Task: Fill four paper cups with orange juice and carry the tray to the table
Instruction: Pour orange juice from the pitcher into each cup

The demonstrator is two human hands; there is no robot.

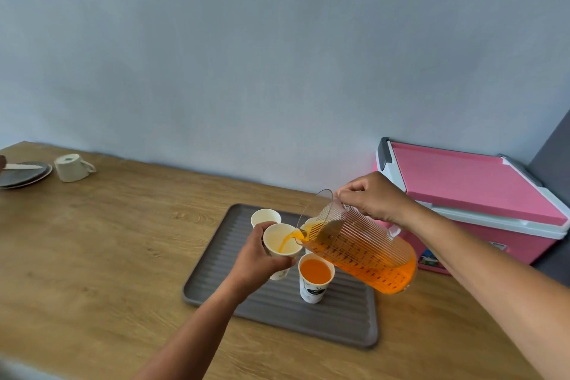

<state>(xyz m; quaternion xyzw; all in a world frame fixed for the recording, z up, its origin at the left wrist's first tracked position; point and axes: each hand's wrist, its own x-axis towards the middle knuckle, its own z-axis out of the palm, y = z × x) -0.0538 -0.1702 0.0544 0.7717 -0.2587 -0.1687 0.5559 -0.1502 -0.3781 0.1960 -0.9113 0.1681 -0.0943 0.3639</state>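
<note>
Head view: our right hand (373, 197) grips the ribbed clear pitcher (364, 253) at its top, tilted over the middle of the grey tray (216, 281). Orange juice (291, 236) streams from the spout into a paper cup (282, 241), which our left hand (256, 259) holds with fingers wrapped round its side. A full cup (315, 278) stands toward the tray's near side and an empty cup (266, 216) at its far edge. A fourth cup (308, 224) is partly hidden behind the spout; we cannot tell its fill. The tray lies on a wooden counter (108, 241). Right of the tray is a pink cooler (472, 188). Far left of it are a mug (72, 167) and plates (24, 174).
</note>
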